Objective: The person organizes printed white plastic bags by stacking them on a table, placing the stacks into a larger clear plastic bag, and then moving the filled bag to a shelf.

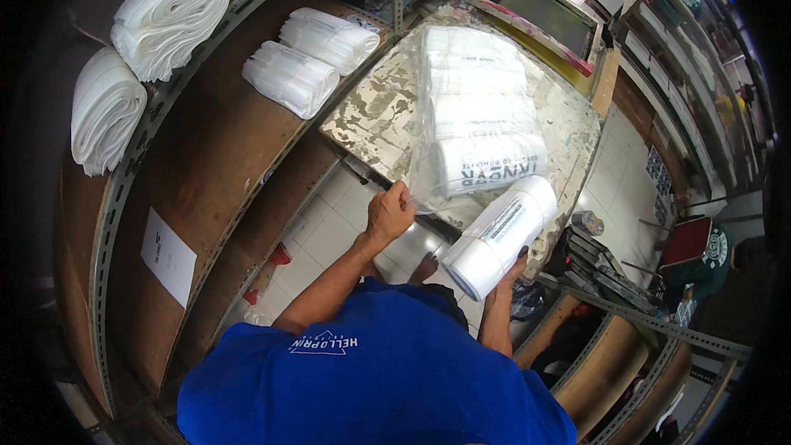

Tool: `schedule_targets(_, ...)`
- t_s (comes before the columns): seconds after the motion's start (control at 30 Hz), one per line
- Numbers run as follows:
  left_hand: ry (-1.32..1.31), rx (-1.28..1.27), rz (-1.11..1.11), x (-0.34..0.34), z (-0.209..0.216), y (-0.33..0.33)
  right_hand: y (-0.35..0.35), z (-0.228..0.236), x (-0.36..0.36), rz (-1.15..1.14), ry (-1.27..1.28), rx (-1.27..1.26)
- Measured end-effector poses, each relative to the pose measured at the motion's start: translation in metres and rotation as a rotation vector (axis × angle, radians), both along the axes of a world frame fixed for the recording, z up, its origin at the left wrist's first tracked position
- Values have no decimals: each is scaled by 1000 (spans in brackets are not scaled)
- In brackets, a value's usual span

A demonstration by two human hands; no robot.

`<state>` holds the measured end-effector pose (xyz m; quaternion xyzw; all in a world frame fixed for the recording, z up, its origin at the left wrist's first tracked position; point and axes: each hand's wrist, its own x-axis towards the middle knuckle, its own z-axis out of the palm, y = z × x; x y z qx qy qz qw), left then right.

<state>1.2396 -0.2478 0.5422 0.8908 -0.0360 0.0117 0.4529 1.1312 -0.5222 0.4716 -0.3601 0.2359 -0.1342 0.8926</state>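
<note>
My left hand (390,214) is closed in a pinch on the open edge of a clear plastic bag (418,166) at the table's near edge. Inside that bag lie several white rolled bundles (486,107) in a row, the nearest with dark print. A further white roll (501,235), printed on its side, is tilted across the table's near corner by the bag's mouth. My right hand (514,269) grips this roll from its right side; most of the fingers are hidden beneath it.
The paint-stained table (371,119) stands ahead. On the left shelf (206,128) lie two white bundles (309,62), with larger folded white stacks (169,25) above. A framed screen (540,21) rests at the table's far end. Dark frames (601,268) stand at right, beside metal racks.
</note>
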Motion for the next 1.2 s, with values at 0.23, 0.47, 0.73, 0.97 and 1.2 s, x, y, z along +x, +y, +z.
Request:
schedule_targets(0.23, 19, -42, 20, -3, -4, 2, 10, 9, -4, 103, -137, 304)
schedule_targets(0.47, -118, 89, 97, -4, 8, 1, 0, 10, -10, 143, -75, 283)
schedule_targets(0.73, -277, 16, -443, -26, 22, -44, -10, 4, -16, 182, -26, 282)
schedule_targets(0.97, 62, 447, -206, -24, -10, -83, -22, 5, -18, 214, 10, 278)
schedule_targets(1.2, -31, 382, -351, -27, -68, -73, -26, 5, -13, 268, 29, 278)
